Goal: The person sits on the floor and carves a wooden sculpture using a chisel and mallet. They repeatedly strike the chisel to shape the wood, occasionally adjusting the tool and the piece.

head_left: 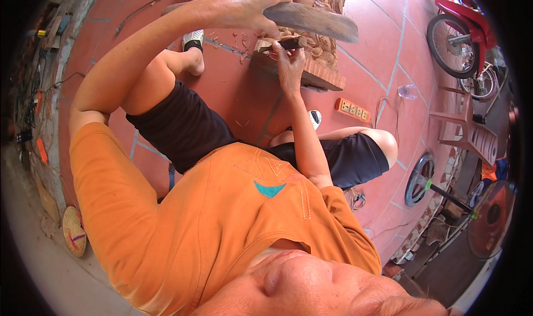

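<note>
A long, flat wooden club point(319, 20) passes under my left hand point(241, 8), whose fingers close round its middle. Just below it, my right hand point(291, 69) pinches a short dark chisel point(291, 43) against the work. The chisel's thin end points left, toward the pale corner of a carved wooden block point(323, 55). Deep rounded relief covers the block's upper part, and a reddish ridged band point(325, 78) runs along its near edge. The club hides part of the carving. Wood shavings point(240, 46) lie scattered to the left of the block.
My knees flank the work on a red tiled floor point(369, 33). To the right are an orange power strip point(353, 110), a clear plastic cup point(408, 91), a pink plastic chair point(469, 133), a red motorbike point(463, 33) and a standing fan point(491, 219). Tools line the left wall.
</note>
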`<state>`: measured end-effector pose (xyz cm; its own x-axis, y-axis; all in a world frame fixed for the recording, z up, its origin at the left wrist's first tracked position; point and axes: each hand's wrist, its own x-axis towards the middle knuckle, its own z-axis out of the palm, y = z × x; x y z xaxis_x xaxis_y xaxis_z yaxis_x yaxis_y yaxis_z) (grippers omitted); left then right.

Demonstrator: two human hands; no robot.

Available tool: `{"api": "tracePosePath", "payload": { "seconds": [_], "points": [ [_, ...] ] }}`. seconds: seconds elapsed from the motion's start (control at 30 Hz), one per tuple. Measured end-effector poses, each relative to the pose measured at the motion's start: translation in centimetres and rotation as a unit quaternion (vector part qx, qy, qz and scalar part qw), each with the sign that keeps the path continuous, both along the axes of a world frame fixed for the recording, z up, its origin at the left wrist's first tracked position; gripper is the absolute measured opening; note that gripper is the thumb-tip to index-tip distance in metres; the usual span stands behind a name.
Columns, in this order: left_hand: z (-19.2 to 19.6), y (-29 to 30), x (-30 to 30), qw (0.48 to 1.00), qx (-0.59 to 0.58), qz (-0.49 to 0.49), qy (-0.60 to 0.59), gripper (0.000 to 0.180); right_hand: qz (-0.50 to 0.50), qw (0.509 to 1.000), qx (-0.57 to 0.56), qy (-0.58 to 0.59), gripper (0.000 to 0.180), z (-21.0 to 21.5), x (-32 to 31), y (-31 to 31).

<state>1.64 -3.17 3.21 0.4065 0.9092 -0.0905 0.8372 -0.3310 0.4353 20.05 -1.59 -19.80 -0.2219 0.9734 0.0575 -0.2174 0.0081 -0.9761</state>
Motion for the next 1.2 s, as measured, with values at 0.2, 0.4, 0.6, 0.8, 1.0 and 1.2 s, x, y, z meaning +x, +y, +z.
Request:
{"api": "tracePosePath", "payload": {
  "seconds": [0.2, 0.4, 0.6, 0.8, 1.0, 1.2],
  "points": [
    [-0.9, -0.8, 0.2, 0.995, 0.08, -0.02, -0.048, 0.057, -0.017, 0.994, 0.071, -0.084, 0.023, -1.0, -0.2, -0.3],
    [-3.7, -0.3, -0.4, 0.995, -0.008, 0.002, 0.102, 0.054, -0.022, 0.993, 0.074, -0.086, 0.022, -0.4, -0.4, -0.5],
    [0.2, -1.2, 0.9, 0.999, 0.027, 0.006, -0.026, 0.053, -0.009, 0.998, 0.052, -0.046, 0.022, -0.4, -0.4, -0.3],
    [-5.1, -0.8, 0.1, 0.992, 0.124, -0.006, -0.008, 0.051, 0.006, 0.994, 0.072, -0.078, 0.025, -0.9, -0.1, 0.0],
    [-0.1, -0.8, 0.6, 0.995, -0.033, 0.005, 0.089, 0.054, -0.001, 1.0, -0.028, 0.002, 0.021, -0.2, 0.4, -0.2],
    [-0.7, -0.4, -0.9, 0.996, 0.055, 0.067, 0.015, 0.065, 0.004, 0.973, -0.195, 0.123, 0.025, -1.1, 1.5, 1.2]
  ]
}}
